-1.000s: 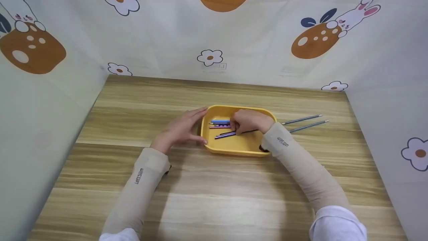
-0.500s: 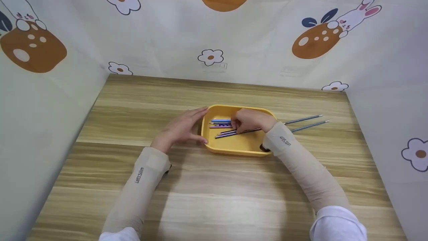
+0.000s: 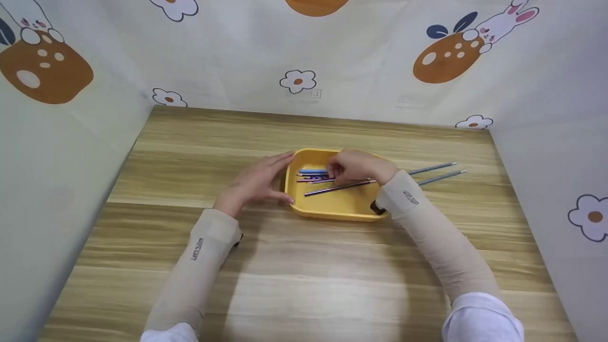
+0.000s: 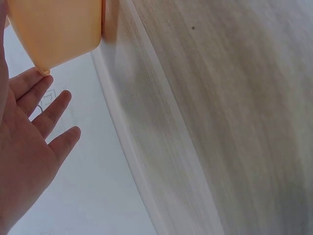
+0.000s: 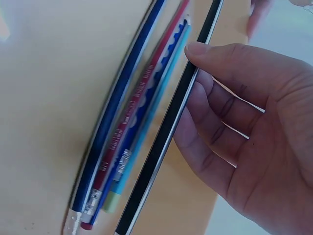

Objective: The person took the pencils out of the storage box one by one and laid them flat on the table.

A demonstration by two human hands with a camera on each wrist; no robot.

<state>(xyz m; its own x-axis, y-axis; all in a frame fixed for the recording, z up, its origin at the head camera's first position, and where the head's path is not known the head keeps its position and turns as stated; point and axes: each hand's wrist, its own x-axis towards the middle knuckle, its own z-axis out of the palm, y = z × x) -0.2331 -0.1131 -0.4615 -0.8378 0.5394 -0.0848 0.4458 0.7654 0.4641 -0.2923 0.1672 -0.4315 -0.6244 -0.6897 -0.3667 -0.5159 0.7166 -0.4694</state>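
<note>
A yellow plastic bin [image 3: 339, 217] stands mid-table. My left hand [image 3: 254, 183] rests at its left end, fingers fairly straight, with fingertips touching the rim; in the left wrist view the left hand [image 4: 32, 137] reaches the bin's corner [image 4: 63, 34]. Over the bin, my right hand [image 3: 363, 166] pinches a dark pencil with silver stripes [image 5: 164, 127] between thumb and fingers. Beneath lie a dark blue striped pencil [image 5: 117, 107], a red pencil [image 5: 129, 112], and a light-blue pencil [image 5: 152, 103]. My right hand hides part of the pencils in the head view.
Two grey-blue pencils [image 3: 432, 168] lie on the wooden table right of the bin, partly covered by the right forearm. Patterned cloth walls [image 3: 228, 61] rise behind and at both sides of the table.
My right hand has shifted slightly toward the back with the pinched pencil, drawing it away from the striped one beside it. The left hand and the bin stay put.
</note>
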